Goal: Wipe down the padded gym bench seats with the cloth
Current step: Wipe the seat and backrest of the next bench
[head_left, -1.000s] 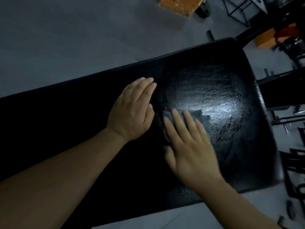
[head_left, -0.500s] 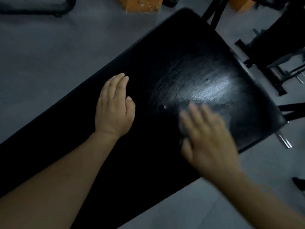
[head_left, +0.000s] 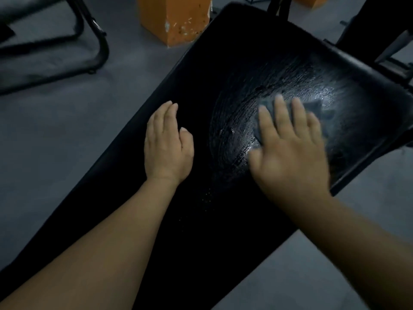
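A black padded bench seat (head_left: 223,70) runs diagonally from the lower left to the upper right. Wet, shiny streaks cover its wide right end. My right hand (head_left: 288,151) lies flat with spread fingers on a dark grey cloth (head_left: 317,108) and presses it onto the shiny patch; the hand is blurred. Most of the cloth is hidden beneath that hand. My left hand (head_left: 166,144) rests flat on the dry part of the seat, fingers straight and together, a short way left of the cloth.
An orange block (head_left: 176,16) stands on the grey floor just beyond the bench's far edge. A black tubular frame (head_left: 98,41) lies at the upper left. Dark metal gym equipment (head_left: 388,50) crowds the upper right corner.
My right hand has slid the cloth farther toward the bench's wide end. The view has shifted and the bench now looks steeper. My left hand keeps its place on the seat.
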